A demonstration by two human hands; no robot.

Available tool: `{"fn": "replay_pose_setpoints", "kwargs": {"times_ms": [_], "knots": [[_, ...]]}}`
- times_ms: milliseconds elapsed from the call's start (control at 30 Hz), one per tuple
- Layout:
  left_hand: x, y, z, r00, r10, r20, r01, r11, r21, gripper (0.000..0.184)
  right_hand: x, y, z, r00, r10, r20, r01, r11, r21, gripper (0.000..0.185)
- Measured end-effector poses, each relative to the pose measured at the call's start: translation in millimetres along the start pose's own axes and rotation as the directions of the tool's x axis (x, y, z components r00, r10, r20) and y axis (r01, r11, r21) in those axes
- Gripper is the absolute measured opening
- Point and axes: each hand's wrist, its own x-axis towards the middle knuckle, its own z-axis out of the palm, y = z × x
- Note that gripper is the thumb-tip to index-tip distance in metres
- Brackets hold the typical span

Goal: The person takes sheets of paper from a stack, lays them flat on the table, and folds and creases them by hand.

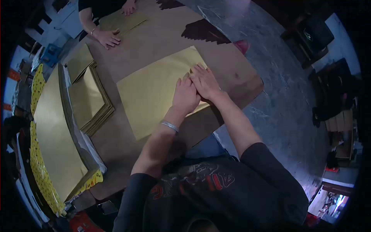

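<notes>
A large gold paper sheet lies on the brown board in front of me. Near the sheet's right end, my left hand presses down with its fingers stretched forward; a silver bracelet circles that wrist. Right beside it and touching it, my right hand rests on the same end of the sheet, fingers extended and flat. Part of the paper's near edge is hidden under my hands and forearms. Neither hand is wrapped around anything.
To the left sit a stack of folded gold paper and a big pile of gold sheets on yellow wrapping. Across the brown board, another person's hands touch a gold sheet. Dark red jagged-edged pieces lie at the far side.
</notes>
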Motion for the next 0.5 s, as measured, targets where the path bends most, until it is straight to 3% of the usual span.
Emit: {"fn": "replay_pose_setpoints", "kwargs": {"times_ms": [67, 167, 400, 467, 500], "knots": [[-19, -5, -3, 0.998, -0.031, 0.058, 0.03, 0.999, 0.022, 0.053, -1, 0, 2, 1.0, -0.024, 0.008, 0.025, 0.999, -0.037, 0.056], [-56, -10, -23, 0.994, 0.066, 0.087, -0.071, 0.996, 0.053, 0.057, -2, 0, 5, 0.998, -0.059, 0.012, 0.06, 0.976, -0.21, 0.052], [-164, -67, -96, 0.979, -0.095, 0.178, 0.07, 0.987, 0.145, 0.057, -2, -1, 9, 0.996, -0.086, -0.018, 0.078, 0.963, -0.259, 0.049], [-195, -86, -111, 0.972, -0.08, 0.221, 0.05, 0.989, 0.138, 0.05, 0, -2, 8, 0.997, -0.074, 0.004, 0.072, 0.96, -0.272, 0.051], [-201, -85, -126, 0.988, 0.002, 0.153, -0.014, 0.997, 0.078, 0.038, 0, -5, 9, 0.999, -0.049, 0.008, 0.049, 0.956, -0.288, 0.054]]}}
